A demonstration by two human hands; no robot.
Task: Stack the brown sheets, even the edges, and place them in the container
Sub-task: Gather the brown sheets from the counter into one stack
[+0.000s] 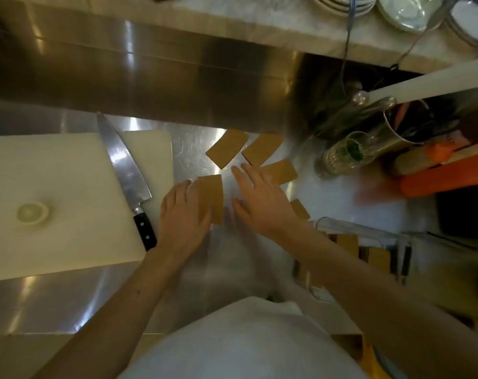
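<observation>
- Step in hand: gathering. The flat brown rectangular sheets are scattered on the shiny steel tabletop [194, 149], not yet one pile.
- Left hand [184, 212] lies flat on the nearest brown sheet [214, 198], palm and fingers pressing its left half. Pinning or sliding it, not a lifted grasp.
- Right hand [259, 198] is open, fingers spread, palm down just right of that sheet. It covers the near end of a third brown sheet [283, 172]; nothing gripped.
- Two more brown sheets beyond the fingertips, side by side and tilted: one at [227, 151], one at [262, 149]. Apart from both hands.
- A small brown corner [300, 208] pokes out past the right wrist; probably another sheet, mostly hidden.
- Clear plastic container [369, 233] sits near right, under the right forearm. Brown pieces seem to be in it already; blurred, can't confirm.
- Next move, my read: sweep the far sheets toward the pinned one, lay them on top, then square the edges between both hands before going to the container.
- Risk: large steel chef's knife [123, 170] lies on the white cutting board [54, 192], handle close to the left wrist.
</observation>
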